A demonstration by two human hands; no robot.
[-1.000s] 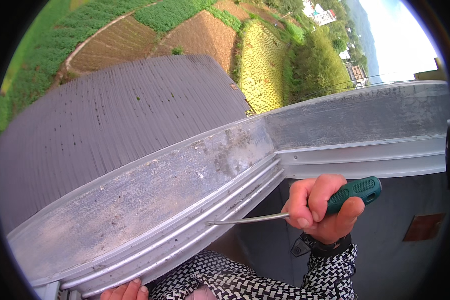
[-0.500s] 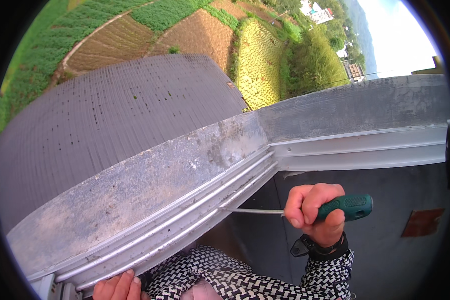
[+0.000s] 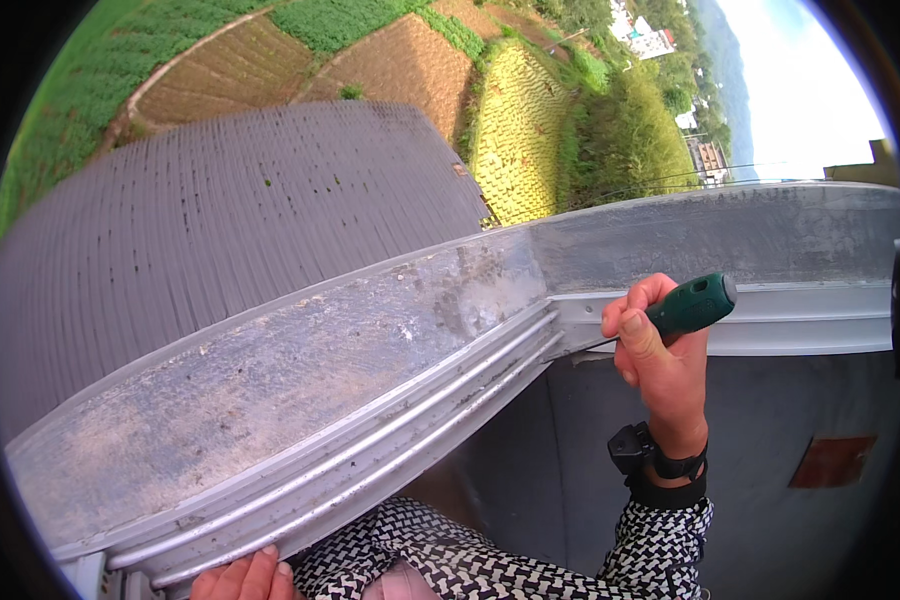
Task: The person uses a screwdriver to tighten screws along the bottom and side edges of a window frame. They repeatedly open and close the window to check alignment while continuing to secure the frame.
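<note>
My right hand (image 3: pixel 660 365) is closed around the green handle of a screwdriver (image 3: pixel 692 304). Its handle end points up and to the right. The thin shaft slants down-left to the corner where the grooved metal window track (image 3: pixel 410 420) meets the side frame (image 3: pixel 790 312); the exact tip is hard to make out. At the lower left, my left hand (image 3: pixel 248 578) has its fingers bent together against the inner edge of the track. The thumb and most of that palm are out of sight.
A grey concrete ledge (image 3: pixel 270 365) runs outside the track and turns at the corner. Past it lie a ribbed grey roof (image 3: pixel 240 215) and fields, far below. Under the frame, a dark wall (image 3: pixel 610 460) carries a reddish-brown patch (image 3: pixel 833 462).
My right hand has moved up with the screwdriver, and its shaft has shifted along the track to the corner. The handle now tilts upward. My left hand stays nearly in place.
</note>
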